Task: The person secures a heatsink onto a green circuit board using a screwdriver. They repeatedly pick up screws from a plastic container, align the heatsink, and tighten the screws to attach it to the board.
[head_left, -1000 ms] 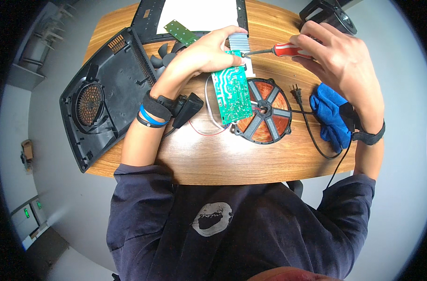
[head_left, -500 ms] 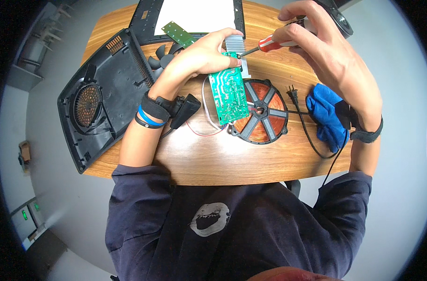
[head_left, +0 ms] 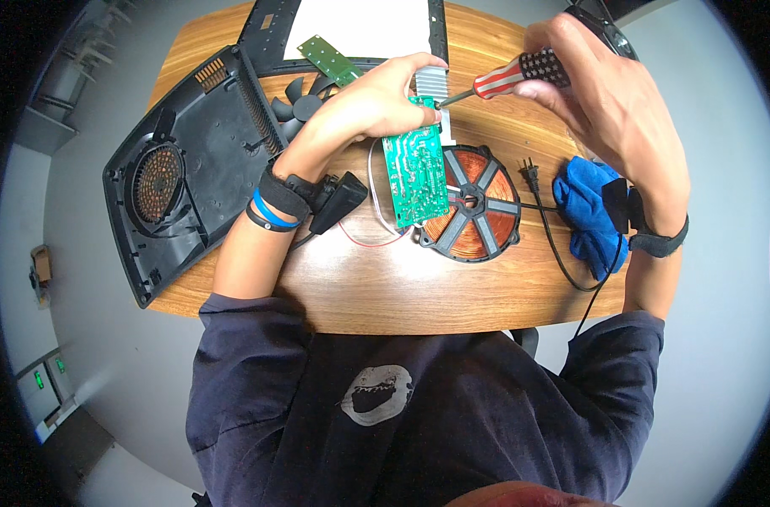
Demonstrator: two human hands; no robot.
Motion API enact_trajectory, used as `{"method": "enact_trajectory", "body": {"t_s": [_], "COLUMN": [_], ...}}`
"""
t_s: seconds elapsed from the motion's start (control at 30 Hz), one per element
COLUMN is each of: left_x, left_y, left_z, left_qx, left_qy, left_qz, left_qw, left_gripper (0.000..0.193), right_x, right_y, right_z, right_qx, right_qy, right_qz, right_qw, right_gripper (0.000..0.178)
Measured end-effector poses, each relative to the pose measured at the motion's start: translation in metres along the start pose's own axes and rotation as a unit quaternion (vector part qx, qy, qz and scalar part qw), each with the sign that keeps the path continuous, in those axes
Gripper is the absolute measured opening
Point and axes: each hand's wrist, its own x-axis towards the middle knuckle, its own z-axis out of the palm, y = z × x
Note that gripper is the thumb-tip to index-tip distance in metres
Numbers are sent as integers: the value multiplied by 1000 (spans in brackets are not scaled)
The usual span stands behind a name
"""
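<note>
My left hand (head_left: 385, 100) grips the upper end of a green circuit board (head_left: 416, 177), thumb on its face and index finger by a silver finned heat sink (head_left: 431, 83). In my right hand (head_left: 600, 106) is a screwdriver (head_left: 503, 80) with a red, white and dark star-patterned handle. Its shaft slants down to the left, and the tip meets the board's top corner beside my left thumb. The board's lower end overlaps a round copper coil (head_left: 496, 221) with dark spokes. White and red wires run by the board's lower left.
A black plastic housing (head_left: 203, 160) with a round vent lies left. Behind my left arm are a black fan (head_left: 296, 106), a small green board (head_left: 327, 59) and a white-topped panel (head_left: 360, 29). A power plug (head_left: 531, 173) with cord and a blue cloth (head_left: 589, 211) lie right.
My right hand has changed its hold on the screwdriver, its fingers shifting so that more of the handle shows. The tip stays at the board's corner, and my left hand keeps its grip.
</note>
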Motion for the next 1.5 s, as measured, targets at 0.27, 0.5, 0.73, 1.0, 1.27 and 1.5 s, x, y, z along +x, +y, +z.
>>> {"method": "enact_trajectory", "body": {"t_s": [0.27, 0.5, 0.73, 1.0, 1.27, 1.5], "left_x": [0, -2, -6, -6, -2, -3], "left_y": [-4, -11, -8, -7, -8, -9], "left_z": [0, -1, -3, -2, 0, -1], "left_qx": [-17, -25, -20, -15, -8, 5], "left_qy": [-1, -1, 2, 4, 4, 11], "left_qz": [5, 0, -9, -5, 6, 10], "left_qw": [1000, 1000, 1000, 1000, 1000, 1000], "left_gripper": [70, 70, 69, 69, 69, 69], "right_x": [-4, -6, -2, -2, 0, 1], "right_y": [5, 3, 18, 13, -10, -11], "right_z": [-6, 9, 11, 14, -17, -15], "right_qx": [38, 55, 79, 75, 15, 82], "right_qy": [-35, 60, 21, 82, -72, -54], "right_qz": [24, -8, -49, -86, 61, 67], "right_qw": [998, 997, 995, 990, 995, 993], "right_gripper": [35, 41, 42, 39, 36, 38]}}
